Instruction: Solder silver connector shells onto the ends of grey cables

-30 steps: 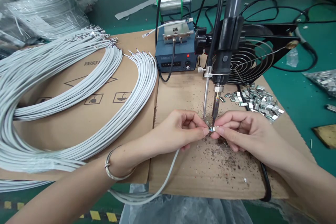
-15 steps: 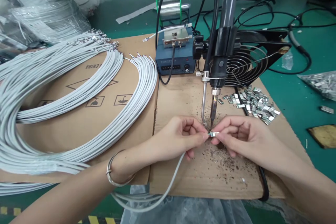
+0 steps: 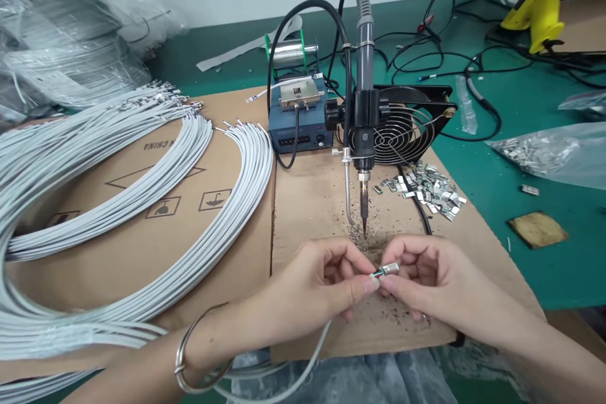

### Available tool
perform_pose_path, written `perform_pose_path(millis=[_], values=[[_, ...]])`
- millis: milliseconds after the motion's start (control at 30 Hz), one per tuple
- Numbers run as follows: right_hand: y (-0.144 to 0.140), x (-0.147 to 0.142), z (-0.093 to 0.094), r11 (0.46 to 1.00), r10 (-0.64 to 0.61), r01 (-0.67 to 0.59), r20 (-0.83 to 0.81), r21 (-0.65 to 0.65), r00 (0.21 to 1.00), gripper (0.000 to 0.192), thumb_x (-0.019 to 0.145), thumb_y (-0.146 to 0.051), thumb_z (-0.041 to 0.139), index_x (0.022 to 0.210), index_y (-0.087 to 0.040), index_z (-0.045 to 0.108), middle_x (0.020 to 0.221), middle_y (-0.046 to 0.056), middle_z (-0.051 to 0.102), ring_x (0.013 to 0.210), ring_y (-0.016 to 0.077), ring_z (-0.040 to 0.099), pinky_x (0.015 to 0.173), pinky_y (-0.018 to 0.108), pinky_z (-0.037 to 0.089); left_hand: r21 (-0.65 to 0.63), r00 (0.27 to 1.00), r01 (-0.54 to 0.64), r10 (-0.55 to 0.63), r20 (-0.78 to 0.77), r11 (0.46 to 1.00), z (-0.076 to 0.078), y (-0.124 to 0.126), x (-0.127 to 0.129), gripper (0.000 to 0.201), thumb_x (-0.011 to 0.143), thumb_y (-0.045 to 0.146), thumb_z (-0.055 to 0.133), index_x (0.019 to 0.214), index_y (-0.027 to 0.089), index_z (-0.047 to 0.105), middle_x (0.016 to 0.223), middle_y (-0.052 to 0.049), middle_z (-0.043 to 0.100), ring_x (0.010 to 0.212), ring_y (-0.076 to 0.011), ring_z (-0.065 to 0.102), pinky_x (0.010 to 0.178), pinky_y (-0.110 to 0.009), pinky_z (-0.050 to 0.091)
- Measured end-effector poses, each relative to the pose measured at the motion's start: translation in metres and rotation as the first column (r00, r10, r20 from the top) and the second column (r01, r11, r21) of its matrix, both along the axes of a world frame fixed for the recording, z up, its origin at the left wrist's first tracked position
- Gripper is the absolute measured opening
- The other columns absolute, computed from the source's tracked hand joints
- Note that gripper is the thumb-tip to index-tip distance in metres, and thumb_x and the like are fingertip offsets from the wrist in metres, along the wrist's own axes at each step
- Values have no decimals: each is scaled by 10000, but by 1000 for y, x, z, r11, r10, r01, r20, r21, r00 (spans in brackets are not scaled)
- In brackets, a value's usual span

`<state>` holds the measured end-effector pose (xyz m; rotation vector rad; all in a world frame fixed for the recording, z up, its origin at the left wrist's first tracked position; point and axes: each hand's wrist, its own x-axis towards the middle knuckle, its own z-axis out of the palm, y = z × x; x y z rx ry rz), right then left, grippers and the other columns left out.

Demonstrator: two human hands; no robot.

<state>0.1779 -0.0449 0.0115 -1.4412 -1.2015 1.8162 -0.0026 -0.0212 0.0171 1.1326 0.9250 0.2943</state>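
Grey cables point(image 3: 142, 214) are spread in curved bundles over the cardboard point(image 3: 312, 202), and metal clips point(image 3: 534, 150) are held in a clear bag point(image 3: 577, 154) far right. A cable end is pinched by the left hand point(image 3: 322, 287), and the small metal terminal point(image 3: 386, 271) is gripped between closed fingertips of the right hand point(image 3: 430, 281), just below the soldering iron point(image 3: 363, 139).

Two hands pinched together, just below the iron tip

The left hand point(image 3: 317, 287) and the right hand point(image 3: 426, 281) meet fingertip to fingertip just in front of the iron tip point(image 3: 364, 231), thumbs and forefingers closed on a small piece; both forearms come in from below, the left wrist bent.
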Motion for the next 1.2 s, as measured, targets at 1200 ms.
perform_pose_path(millis=[1200], values=[[-2, -3, -12, 975, -219, 203, -265, -87, 939, 198, 689, -286, 747, 724, -138, 620, 615, 14, 679, 481, 62, 586, 445, 127, 499, 132, 999, -46, 48, -16, 990, -11, 1, -2, 195, 820, 344, 549, 793, 151, 558, 583, 35, 509, 487, -60, 485, 470, -171, 361]])
